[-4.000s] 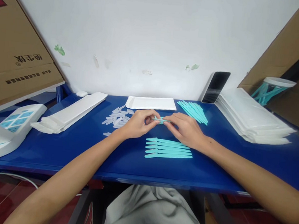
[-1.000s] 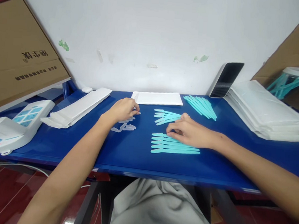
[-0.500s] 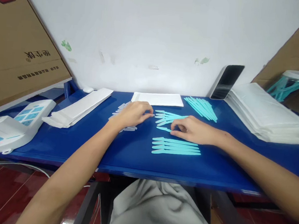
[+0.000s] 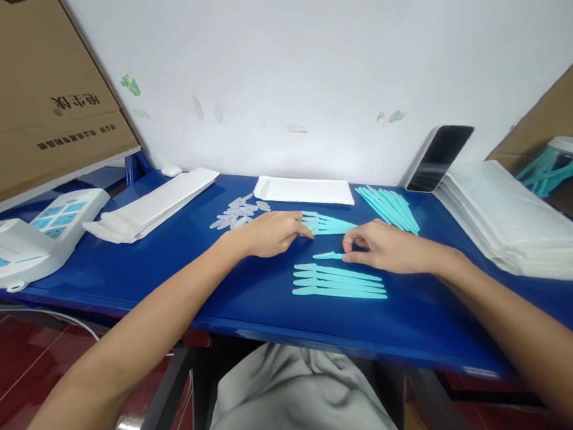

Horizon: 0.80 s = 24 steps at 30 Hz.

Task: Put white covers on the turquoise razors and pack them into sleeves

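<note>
My right hand [image 4: 371,244] pinches the handle end of a turquoise eyebrow razor [image 4: 330,256], whose blade end points left. My left hand [image 4: 277,233] is closed in a pinch just up and left of that blade end; what its fingertips hold, if anything, is too small to make out. Behind both hands lies a fanned group of eyebrow razors [image 4: 333,226], partly covered by my left fingertips. In front, several more razors [image 4: 340,285] lie in a neat row. Small translucent caps [image 4: 236,214] are heaped behind my left wrist.
Farther back are another razor pile [image 4: 390,207], a white packet [image 4: 303,190] and a leaning phone [image 4: 439,158]. Stacked white pouches [image 4: 517,215] and a tub of razors [image 4: 562,165] stand right. A long white packet [image 4: 154,207], power strip [image 4: 49,234] and cardboard box [image 4: 52,74] are left.
My left hand has moved right and toward me, uncovering more of the cap heap. My right hand has shifted slightly right with the razor, away from the fanned group.
</note>
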{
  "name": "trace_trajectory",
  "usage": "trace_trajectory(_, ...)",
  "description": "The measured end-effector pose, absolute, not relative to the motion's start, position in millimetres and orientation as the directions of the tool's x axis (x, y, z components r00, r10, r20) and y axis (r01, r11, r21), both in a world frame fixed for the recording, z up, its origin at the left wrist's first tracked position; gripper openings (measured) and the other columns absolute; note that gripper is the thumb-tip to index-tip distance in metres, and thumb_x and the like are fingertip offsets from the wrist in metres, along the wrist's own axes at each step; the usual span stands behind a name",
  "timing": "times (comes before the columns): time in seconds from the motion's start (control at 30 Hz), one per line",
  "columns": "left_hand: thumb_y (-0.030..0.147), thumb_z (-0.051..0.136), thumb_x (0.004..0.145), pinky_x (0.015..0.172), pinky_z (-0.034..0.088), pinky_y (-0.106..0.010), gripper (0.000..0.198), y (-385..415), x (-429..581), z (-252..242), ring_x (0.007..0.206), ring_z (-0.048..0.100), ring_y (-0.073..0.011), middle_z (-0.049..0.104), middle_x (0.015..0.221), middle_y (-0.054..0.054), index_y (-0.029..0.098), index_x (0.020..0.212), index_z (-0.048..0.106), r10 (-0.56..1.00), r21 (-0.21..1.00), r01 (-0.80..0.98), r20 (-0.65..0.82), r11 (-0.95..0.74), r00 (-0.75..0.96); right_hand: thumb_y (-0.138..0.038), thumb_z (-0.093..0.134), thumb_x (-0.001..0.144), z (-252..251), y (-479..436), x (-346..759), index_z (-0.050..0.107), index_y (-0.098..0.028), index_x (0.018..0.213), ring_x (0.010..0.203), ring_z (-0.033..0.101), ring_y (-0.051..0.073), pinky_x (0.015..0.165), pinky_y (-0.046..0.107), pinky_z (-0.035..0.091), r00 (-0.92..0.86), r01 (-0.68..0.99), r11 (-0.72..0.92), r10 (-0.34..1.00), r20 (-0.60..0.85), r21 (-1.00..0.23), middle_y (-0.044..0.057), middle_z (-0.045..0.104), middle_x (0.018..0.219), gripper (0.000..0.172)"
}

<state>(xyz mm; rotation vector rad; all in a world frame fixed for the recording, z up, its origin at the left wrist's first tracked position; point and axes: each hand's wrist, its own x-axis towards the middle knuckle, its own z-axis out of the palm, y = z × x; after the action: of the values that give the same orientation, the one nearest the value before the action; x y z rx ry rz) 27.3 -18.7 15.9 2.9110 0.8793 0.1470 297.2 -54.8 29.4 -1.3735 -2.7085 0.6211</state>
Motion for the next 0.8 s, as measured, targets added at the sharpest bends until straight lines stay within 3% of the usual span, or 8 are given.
trace_trajectory(0.17,0.008,0.037,0.095,0.074,0.045,-0.03,0.047,-12.8,21.4,12.1,0.088,0.062,-0.0203,0.062,0.102,-0.009,0.021,0.127,0.07,0.59,0.09,0.584,0.11,-0.807,0.8,-0.05,0.058,0.09,27.5,-56.5,293.3,0.07,-0.022,0.076,0.054,0.05,0.015,0.057,0.031,0.032,-0.562,0.793,0.516,0.825,-0.063,-0.323,-0.001,0.059,0.059,0.034)
trace_trajectory(0.33,0.01,0.035,0.097,0.075,0.047,-0.031,0.045,-13.7,21.3,12.9,0.09,0.063,-0.0212,0.063,0.104,-0.011,0.017,0.128,0.068,0.552,0.057,0.558,0.259,-0.828,0.793,-0.04,0.055,0.093,22.6,-56.0,291.4,0.065,-0.022,0.076,0.052,0.05,0.015,0.057,0.03,0.032,-0.591,0.768,0.571,0.806,0.023,-0.29,-0.003,0.055,0.053,0.027)
trace_trajectory(0.57,0.021,0.043,0.103,0.08,0.052,-0.032,0.032,-11.4,21.8,13.0,0.092,0.069,-0.0212,0.074,0.103,-0.01,0.015,0.117,0.071,0.459,0.062,0.506,0.528,-0.86,0.715,-0.031,0.045,0.099,18.9,-55.5,292.8,0.055,-0.022,0.084,0.065,0.056,0.018,0.062,0.03,0.033,-0.654,0.716,0.688,0.721,0.229,-0.121,0.003,0.065,0.078,0.02)
trace_trajectory(0.8,0.023,0.055,0.099,0.082,0.055,-0.034,0.024,-3.4,14.9,11.1,0.094,0.075,-0.0226,0.079,0.105,-0.008,0.018,0.112,0.074,0.432,-0.036,0.611,0.675,-0.791,0.598,-0.034,0.034,0.105,12.7,-52.4,293.4,0.056,-0.022,0.107,0.076,0.065,0.024,0.067,0.033,0.041,-0.631,0.711,0.681,0.728,0.269,-0.175,0.008,0.07,0.092,0.026)
